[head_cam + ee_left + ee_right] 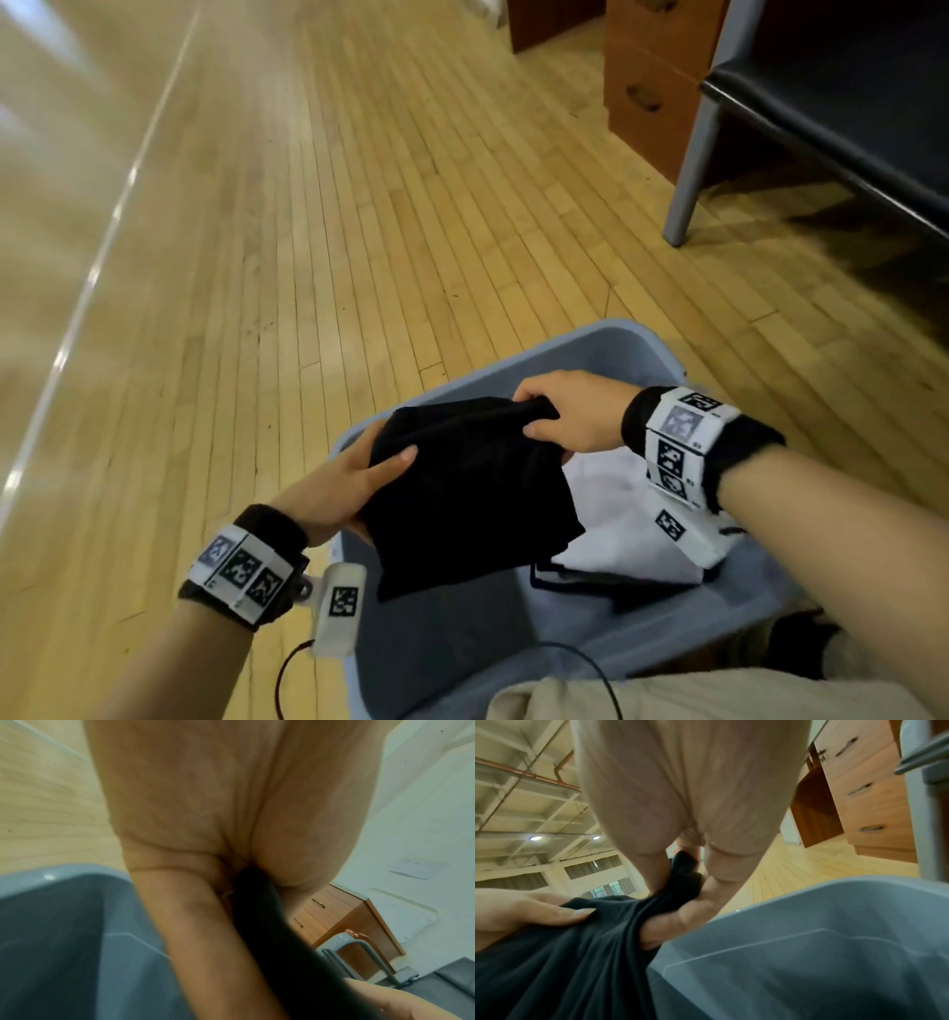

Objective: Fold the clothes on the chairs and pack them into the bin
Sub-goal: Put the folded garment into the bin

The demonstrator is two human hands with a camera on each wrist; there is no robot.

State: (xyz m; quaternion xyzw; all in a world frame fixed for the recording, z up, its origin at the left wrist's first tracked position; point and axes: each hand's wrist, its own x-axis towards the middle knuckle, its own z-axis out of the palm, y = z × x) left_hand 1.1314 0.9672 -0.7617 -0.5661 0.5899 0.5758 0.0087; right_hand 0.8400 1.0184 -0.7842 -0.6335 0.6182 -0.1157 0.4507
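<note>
A folded black garment [462,493] hangs over the open grey-blue bin [606,349], which stands on the floor at my feet. My left hand [359,473] grips the garment's left edge, thumb on top. My right hand [560,416] pinches its far right corner, fingers curled round the cloth. The right wrist view shows the black garment [577,953] bunched between thumb and fingers above the bin [821,933]. Inside the bin lies a folded white garment [626,519] over a dark one. In the left wrist view the black cloth [270,923] runs under my palm.
A dark chair [832,118] with a grey metal leg stands at the far right. Behind it is a wooden drawer cabinet [652,77]. Wooden plank floor [308,257] spreads out to the left and ahead. My beige trouser leg [667,699] is at the bottom edge.
</note>
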